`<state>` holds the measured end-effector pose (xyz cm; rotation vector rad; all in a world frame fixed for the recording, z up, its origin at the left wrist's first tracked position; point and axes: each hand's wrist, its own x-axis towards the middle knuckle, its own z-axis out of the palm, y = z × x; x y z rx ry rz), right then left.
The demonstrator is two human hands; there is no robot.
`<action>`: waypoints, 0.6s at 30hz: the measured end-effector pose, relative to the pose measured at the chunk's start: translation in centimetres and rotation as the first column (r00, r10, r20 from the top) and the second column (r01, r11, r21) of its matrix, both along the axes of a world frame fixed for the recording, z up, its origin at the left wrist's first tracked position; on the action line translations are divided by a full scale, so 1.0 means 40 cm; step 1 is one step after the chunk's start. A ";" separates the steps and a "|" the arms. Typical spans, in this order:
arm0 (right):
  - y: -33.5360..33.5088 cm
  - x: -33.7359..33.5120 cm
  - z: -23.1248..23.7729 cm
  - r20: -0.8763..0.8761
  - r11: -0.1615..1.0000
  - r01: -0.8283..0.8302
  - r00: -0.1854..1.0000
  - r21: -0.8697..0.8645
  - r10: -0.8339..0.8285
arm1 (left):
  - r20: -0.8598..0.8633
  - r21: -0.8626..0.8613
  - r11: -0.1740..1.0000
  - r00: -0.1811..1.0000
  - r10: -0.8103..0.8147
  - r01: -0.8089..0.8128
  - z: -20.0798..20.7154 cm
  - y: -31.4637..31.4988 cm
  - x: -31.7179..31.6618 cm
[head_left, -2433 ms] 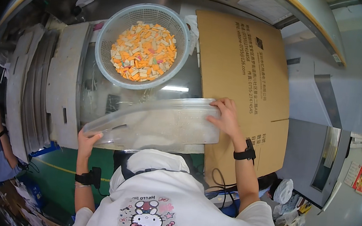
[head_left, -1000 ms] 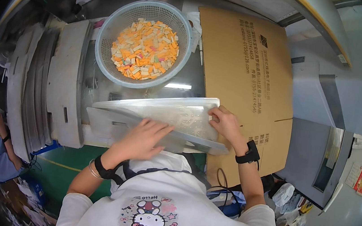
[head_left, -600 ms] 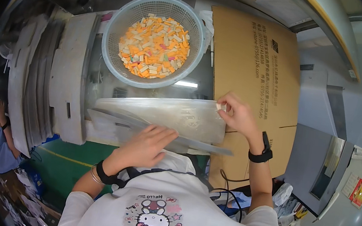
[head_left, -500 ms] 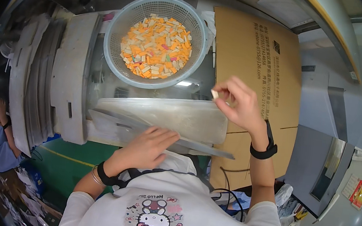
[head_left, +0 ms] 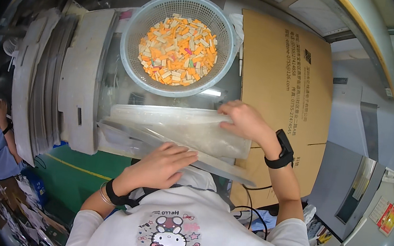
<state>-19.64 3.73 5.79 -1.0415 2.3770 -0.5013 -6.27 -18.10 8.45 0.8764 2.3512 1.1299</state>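
Observation:
My left hand [head_left: 162, 165] lies with its fingers stretched out along the near edge of a long, grey, translucent-looking panel [head_left: 141, 133], thumb apart on the near side. Behind this panel a wider pale, shiny sheet [head_left: 182, 126] slopes across the worktop. My right hand [head_left: 246, 121] is at that sheet's far right part, fingers curled and thumb bent beneath them; whatever its fingertips hold is hidden. Farther off stands a round grey-blue perforated basket [head_left: 128, 60], holding many small orange and cream blocks [head_left: 179, 49] with a few pink and green ones.
Flattened brown cardboard [head_left: 272, 53] covers the right side of the worktop. Several grey trays or panels [head_left: 84, 79] stand stacked at the left. A black cable [head_left: 246, 203] hangs near my right forearm. Another person's hand [head_left: 0, 111] is at the far left.
My right hand, which pinched a small cream block above the cardboard, has come down and left onto the sheet; the block no longer shows. The grey panel has tilted toward me under my left hand.

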 end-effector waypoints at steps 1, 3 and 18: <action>0.011 0.014 -0.029 0.033 0.998 -0.064 0.997 -0.031 0.065 | 0.002 0.000 1.000 1.000 0.000 0.000 -0.002 0.000 0.001; 0.019 0.048 -0.082 0.014 0.994 -0.025 1.000 -0.104 0.026 | -0.002 0.003 1.000 1.000 -0.006 0.006 -0.002 0.002 -0.001; -0.009 0.060 -0.099 -0.016 0.989 0.143 0.990 0.038 -0.143 | -0.006 -0.015 0.997 0.997 0.082 -0.082 -0.050 0.023 -0.025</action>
